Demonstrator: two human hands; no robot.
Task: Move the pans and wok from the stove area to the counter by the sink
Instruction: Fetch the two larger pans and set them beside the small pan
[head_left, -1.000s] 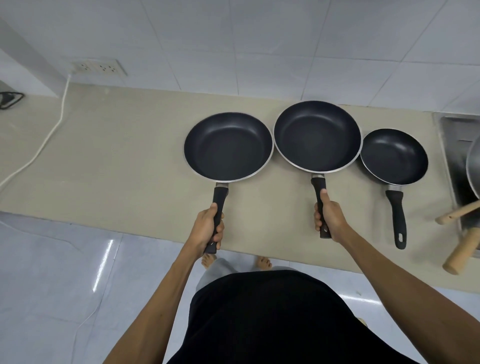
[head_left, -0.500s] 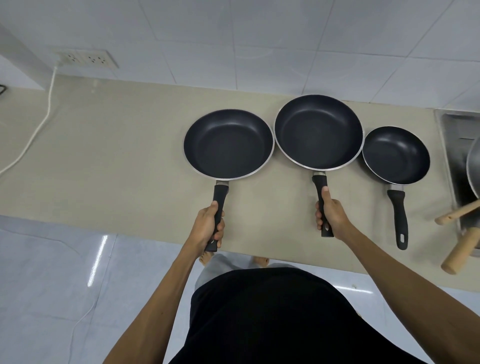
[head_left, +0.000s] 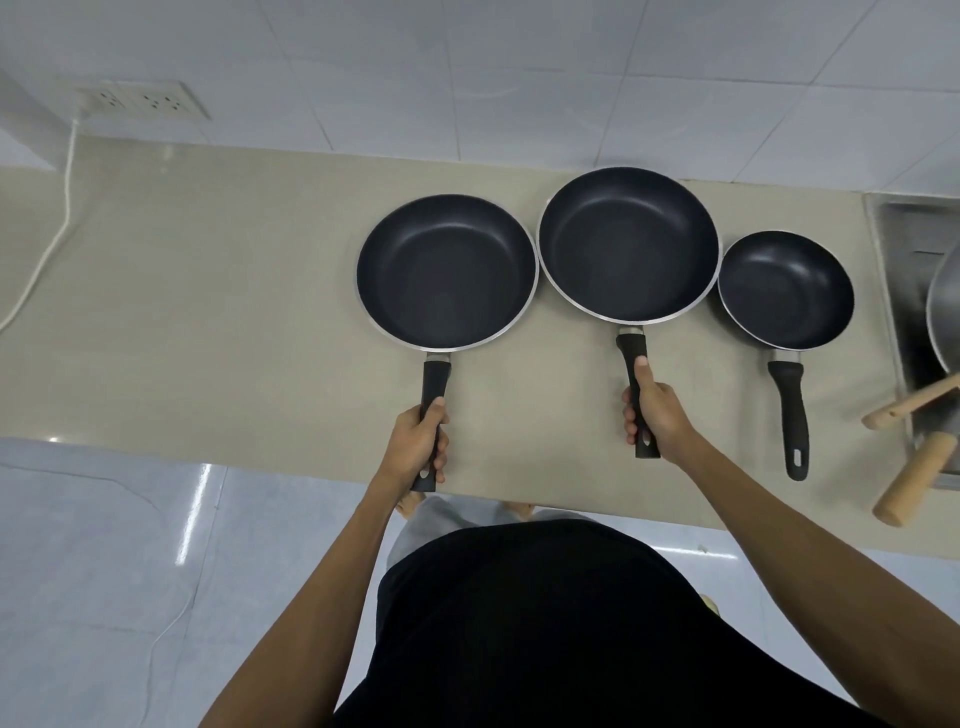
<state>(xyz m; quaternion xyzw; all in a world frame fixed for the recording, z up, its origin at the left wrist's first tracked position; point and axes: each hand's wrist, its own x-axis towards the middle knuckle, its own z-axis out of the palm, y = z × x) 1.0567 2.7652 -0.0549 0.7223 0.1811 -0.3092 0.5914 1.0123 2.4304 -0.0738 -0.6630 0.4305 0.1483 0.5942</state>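
At the middle of the frame, the left hand (head_left: 418, 441) grips the left round black pan (head_left: 447, 270) and the right hand (head_left: 655, 415) grips the middle round black pan (head_left: 628, 244) on the beige worktop (head_left: 208, 312).

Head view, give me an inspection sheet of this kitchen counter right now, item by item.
Surface: beige counter, bare left of the pans.
Job's things: left pan, middle pan, small pan in a row; metal wok in the sink.
Clutter: two wooden handles over the sink edge.
Grippers: left hand grips the left pan's handle; right hand the middle pan's.
Cables: white cord from the wall socket.
Surroundings: white tiles, glossy floor.
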